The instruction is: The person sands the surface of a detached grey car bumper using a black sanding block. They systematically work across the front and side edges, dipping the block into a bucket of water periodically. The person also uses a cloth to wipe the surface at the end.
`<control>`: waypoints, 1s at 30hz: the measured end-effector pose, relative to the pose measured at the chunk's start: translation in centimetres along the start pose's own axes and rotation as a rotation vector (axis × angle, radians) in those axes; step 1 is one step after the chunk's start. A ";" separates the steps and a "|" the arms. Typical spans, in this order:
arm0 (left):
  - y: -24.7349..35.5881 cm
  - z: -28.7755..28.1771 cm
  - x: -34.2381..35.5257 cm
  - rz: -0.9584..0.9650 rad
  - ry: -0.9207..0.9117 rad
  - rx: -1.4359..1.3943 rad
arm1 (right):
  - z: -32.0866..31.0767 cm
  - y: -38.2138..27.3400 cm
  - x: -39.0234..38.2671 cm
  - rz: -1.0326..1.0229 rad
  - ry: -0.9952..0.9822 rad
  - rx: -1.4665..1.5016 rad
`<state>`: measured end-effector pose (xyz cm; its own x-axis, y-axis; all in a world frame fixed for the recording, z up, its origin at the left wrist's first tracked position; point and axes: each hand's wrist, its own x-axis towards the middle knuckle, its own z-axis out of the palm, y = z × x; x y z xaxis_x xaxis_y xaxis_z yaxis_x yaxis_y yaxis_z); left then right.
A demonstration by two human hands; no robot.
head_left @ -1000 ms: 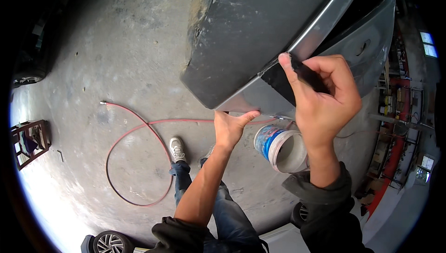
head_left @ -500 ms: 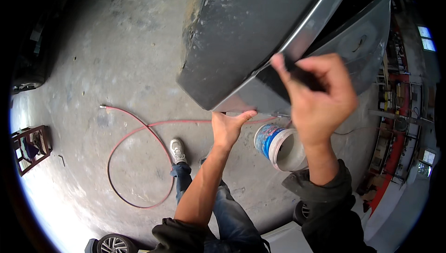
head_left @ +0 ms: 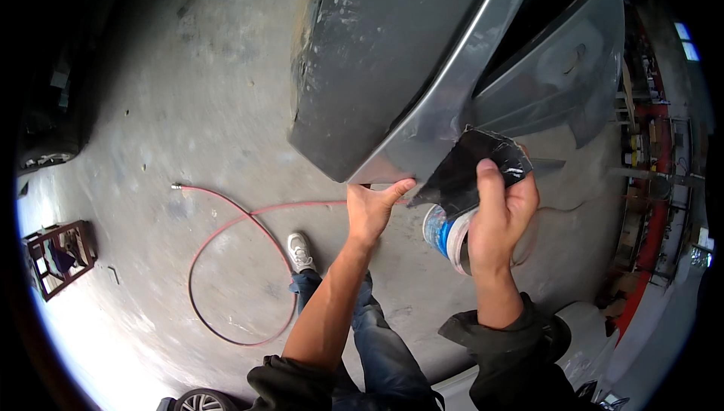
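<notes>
Grey car panel (head_left: 388, 64): keep braced | bucket (head_left: 454, 241): past panel's near edge, partly hidden | black sheet (head_left: 452, 176): at that edge, contact unclear; best kept flat, corners uncurled | right hand (head_left: 499, 222): fingers pinching sheet | left hand (head_left: 369, 209): at near edge, thumb spread, grip unclear

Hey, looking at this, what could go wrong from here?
The red hose lies looped beside the light shoe, so a step could catch it. If the right hand lost its grip, the black sheet might drop onto or near the bucket. The left hand is at the grey panel's edge, which might scrape it.
</notes>
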<state>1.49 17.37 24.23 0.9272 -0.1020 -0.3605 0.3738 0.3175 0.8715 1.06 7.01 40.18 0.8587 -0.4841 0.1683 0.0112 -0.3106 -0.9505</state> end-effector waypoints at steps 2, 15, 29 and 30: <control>0.9 -0.1 0.0 -0.023 -0.018 -0.023 | 1.6 -0.8 0.0 0.019 0.021 0.100; 0.1 -0.1 0.1 -0.006 0.011 -0.082 | 6.7 -1.6 1.2 -0.139 0.274 -0.167; -0.9 -0.3 0.1 0.059 0.010 0.011 | 7.3 0.2 0.6 -0.284 0.288 -0.251; -0.8 -0.4 0.2 -0.006 -0.008 0.025 | 7.1 0.1 0.7 -0.253 0.300 -0.226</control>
<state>1.32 17.44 23.33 0.9251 -0.1118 -0.3629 0.3797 0.2932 0.8774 5.34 12.47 38.32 0.6564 -0.5755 0.4878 0.0609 -0.6040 -0.7947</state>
